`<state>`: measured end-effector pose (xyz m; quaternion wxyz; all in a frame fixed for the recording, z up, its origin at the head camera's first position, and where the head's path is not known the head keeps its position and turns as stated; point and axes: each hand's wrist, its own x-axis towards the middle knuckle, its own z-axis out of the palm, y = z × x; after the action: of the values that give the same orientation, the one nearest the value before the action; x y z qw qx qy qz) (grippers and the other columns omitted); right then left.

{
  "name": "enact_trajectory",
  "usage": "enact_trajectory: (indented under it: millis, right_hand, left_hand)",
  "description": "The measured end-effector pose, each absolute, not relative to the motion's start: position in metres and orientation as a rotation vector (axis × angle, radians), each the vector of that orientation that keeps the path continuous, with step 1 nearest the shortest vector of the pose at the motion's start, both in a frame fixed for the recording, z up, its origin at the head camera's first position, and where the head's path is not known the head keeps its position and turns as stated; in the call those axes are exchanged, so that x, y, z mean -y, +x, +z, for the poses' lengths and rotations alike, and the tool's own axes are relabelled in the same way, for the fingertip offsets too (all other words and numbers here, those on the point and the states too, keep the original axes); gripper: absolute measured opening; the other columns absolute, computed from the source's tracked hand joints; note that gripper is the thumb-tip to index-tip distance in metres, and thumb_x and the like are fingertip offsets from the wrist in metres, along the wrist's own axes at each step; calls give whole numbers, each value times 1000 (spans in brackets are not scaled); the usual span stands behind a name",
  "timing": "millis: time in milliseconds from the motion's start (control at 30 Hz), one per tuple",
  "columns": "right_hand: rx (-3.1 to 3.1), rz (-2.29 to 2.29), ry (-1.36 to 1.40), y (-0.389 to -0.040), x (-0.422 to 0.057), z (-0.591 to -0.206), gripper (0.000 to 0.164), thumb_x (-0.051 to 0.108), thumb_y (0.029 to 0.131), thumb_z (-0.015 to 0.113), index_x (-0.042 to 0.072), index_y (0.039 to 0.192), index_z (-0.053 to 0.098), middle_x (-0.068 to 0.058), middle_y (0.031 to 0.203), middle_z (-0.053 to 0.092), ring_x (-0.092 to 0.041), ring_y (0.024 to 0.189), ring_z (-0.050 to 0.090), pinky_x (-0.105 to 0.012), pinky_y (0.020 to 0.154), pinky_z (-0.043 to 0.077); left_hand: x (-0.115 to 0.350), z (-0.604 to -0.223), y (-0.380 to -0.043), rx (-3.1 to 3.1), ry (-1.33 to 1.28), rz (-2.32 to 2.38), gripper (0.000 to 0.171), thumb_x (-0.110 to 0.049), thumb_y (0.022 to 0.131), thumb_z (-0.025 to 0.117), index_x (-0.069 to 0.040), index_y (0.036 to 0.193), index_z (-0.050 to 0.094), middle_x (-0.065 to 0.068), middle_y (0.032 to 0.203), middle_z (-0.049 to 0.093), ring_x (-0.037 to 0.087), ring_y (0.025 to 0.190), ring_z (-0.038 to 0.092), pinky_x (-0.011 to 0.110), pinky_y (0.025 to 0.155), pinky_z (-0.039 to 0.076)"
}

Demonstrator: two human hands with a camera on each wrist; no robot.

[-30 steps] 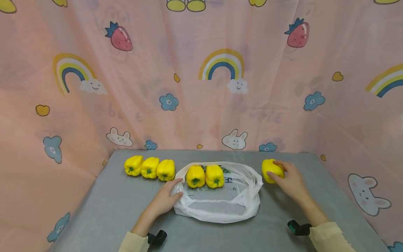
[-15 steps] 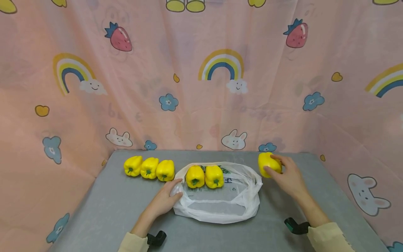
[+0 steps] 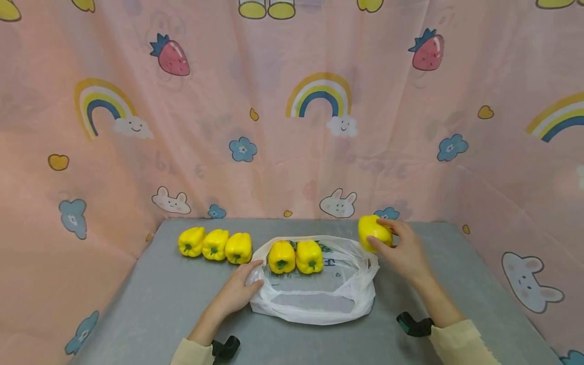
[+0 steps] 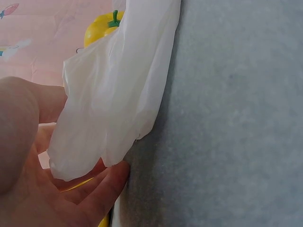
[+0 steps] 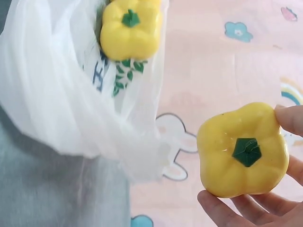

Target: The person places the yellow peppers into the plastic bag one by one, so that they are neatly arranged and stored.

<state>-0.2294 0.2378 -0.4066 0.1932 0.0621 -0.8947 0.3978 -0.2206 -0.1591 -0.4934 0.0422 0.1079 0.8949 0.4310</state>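
The right hand (image 3: pixel 405 254) holds a pepper (image 3: pixel 373 232), the left hand (image 3: pixel 236 290) a bag (image 3: pixel 315 317).

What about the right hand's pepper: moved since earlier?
Yes: left and up in the head view. The yellow pepper in the right hand went from lower right of the blue flower print to its lower left.

Six yellow peppers (image 3: pixel 215 245) were counted: three lined up on one grey tabletop (image 3: pixel 150 304), two contained in one white bag (image 3: pixel 315 317), one held in the right grip (image 3: pixel 403 252). One left grip (image 3: pixel 236 290) was also counted, with two cream sleeves (image 3: pixel 461 343) and two black wrist devices (image 3: pixel 225 348). In the head view, two strawberries (image 3: pixel 174 58), three rainbows (image 3: pixel 318 87) and three rabbit heads (image 3: pixel 338 205) were shown on the pink cloth (image 3: pixel 388 126).
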Motion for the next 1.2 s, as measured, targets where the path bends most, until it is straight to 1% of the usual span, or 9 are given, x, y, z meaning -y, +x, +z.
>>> enact_trajectory:
  millis: [267,567,733,833,1200]
  right_hand:
    - [2541,1191,213,-233,-219,-409,55,27,95,74,0,140,55,-23,140,50,-44,122,52,-58,92,53]
    - [2551,1233,237,-241,-201,-425,53,26,94,75,2,138,58,-22,139,52,-44,122,52,-58,92,53]
    - [2615,1296,170,-244,-191,-434,57,31,96,72,3,141,54,-23,143,49,-45,127,48,-62,101,46]
    - [2642,1330,137,-247,-187,-440,59,32,96,72,3,143,52,-23,145,47,-45,130,46,-61,104,44]
    - [2660,1346,141,-251,-178,-458,56,29,96,72,3,141,54,-22,144,49,-44,129,48,-58,104,46]
  left_hand:
    - [160,-494,-220,-2743,328,1315,51,-24,100,65,-15,148,52,18,149,47,40,137,43,66,110,34]
    - [160,-493,-219,-2746,330,1309,50,-25,100,65,-16,148,52,18,149,47,40,137,43,67,109,34]
    - [161,-493,-219,-2747,341,1312,51,-25,100,65,-15,148,52,18,149,47,40,138,43,67,110,33]
    - [161,-494,-219,-2747,340,1313,51,-24,100,64,-15,148,52,18,149,47,40,138,43,66,111,33]
    - [160,-494,-219,-2747,345,1309,50,-25,100,65,-16,148,52,18,150,47,41,138,43,67,110,33]
